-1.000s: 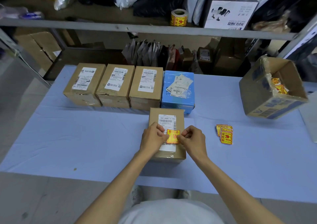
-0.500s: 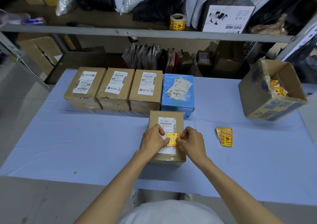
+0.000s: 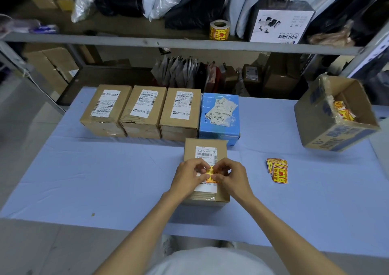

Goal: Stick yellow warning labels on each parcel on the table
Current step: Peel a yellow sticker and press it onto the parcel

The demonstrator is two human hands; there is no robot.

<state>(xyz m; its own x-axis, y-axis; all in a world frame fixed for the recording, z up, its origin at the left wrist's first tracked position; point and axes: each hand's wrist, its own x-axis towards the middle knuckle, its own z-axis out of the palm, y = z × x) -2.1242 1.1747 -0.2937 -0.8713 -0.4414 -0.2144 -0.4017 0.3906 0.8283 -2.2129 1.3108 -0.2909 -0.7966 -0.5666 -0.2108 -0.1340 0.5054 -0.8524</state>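
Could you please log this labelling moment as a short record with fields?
parcel in work: brown parcel nearest the person
warning label: yellow label on its top, over the white shipping slip
left hand: fingertips pinching the label
right hand: fingertips pinching the label
parcels waiting: three brown boxes and a blue box in a back row, no yellow label visible
spare labels: small stack on the table, right of the parcel

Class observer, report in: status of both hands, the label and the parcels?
Left hand and right hand pinching yellow label over front parcel. Four parcels behind unlabelled. Nothing obstructing.
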